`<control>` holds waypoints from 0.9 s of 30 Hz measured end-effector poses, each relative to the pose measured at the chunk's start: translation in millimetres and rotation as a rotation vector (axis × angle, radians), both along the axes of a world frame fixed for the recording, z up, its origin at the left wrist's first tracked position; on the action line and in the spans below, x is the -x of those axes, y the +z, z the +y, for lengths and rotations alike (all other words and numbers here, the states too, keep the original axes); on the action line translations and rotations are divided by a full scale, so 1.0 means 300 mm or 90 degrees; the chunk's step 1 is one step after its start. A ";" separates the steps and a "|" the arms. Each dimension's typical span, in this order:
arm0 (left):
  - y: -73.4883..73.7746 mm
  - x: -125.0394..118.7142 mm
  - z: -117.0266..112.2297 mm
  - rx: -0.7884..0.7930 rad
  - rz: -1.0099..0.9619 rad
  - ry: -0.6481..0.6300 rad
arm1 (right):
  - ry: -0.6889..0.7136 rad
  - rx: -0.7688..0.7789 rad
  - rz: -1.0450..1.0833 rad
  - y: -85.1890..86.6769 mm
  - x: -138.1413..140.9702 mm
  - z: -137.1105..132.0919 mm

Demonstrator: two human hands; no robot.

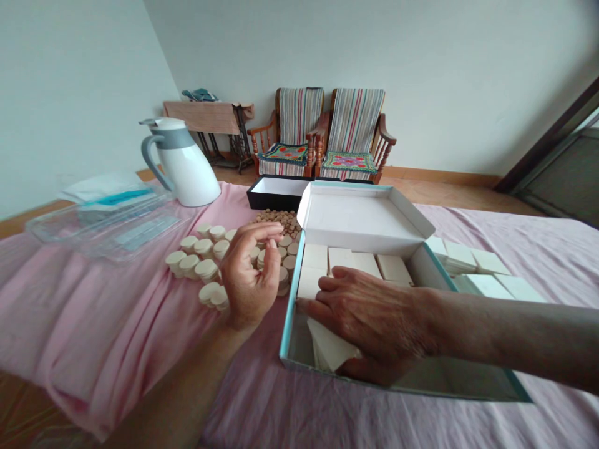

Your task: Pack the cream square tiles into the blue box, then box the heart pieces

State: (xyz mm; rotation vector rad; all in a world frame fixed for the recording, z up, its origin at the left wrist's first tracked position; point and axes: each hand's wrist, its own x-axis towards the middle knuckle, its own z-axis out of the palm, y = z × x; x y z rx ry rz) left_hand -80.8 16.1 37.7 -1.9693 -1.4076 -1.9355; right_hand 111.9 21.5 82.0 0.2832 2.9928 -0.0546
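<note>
My right hand reaches into an open box with a pale blue edge and a white lid folded back. Its fingers and thumb are round a tilted stack of pale square wooden pieces near the box's left end; part of the stack is hidden under the hand. More stacks of square pieces stand in rows along the far side of the box. Left of the box, my left hand is raised with curled fingers, thumb apart, holding nothing. Behind it are stacks of round wooden discs.
More square pieces lie right of the box. Small wooden bits are heaped before a black box. A white jug and clear plastic containers stand at left on the pink cloth. Two chairs are beyond.
</note>
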 end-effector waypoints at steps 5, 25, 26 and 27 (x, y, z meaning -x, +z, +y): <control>-0.002 0.002 0.002 0.003 0.002 0.004 | 0.002 0.009 0.017 0.003 -0.005 -0.001; -0.006 -0.002 0.014 0.013 0.007 0.012 | -0.031 0.025 0.042 0.045 -0.058 -0.018; -0.007 -0.001 0.015 0.015 0.006 0.012 | -0.034 0.026 0.043 0.044 -0.060 -0.019; -0.008 0.000 0.016 0.018 0.005 0.012 | -0.038 0.027 0.045 0.043 -0.061 -0.020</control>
